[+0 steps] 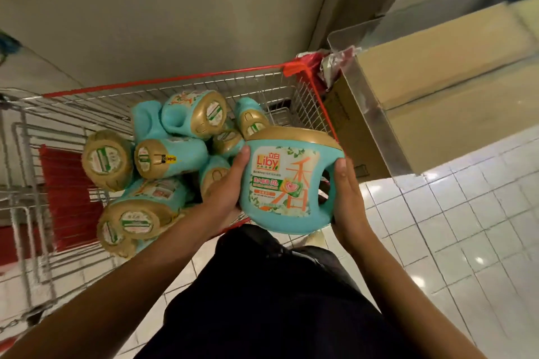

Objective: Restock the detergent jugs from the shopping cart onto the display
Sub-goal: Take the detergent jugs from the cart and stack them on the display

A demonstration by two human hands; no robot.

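Note:
I hold a teal detergent jug [287, 181] with a gold cap and a Liby label upright between both hands, just above the cart's near right corner. My left hand [229, 183] presses against its left side, thumb up along the label edge. My right hand [347, 198] lies flat along the handle side with straight fingers. Several more teal jugs [172, 154] lie piled on their sides in the wire shopping cart [204, 83], gold caps facing me.
The cart has a red rim and a red child-seat flap [68, 198] at left. A display stand with a metal-edged corner [376, 114] and cardboard boxes [455, 90] sits at right. White tiled floor [452, 227] lies below it. A pale wall is behind.

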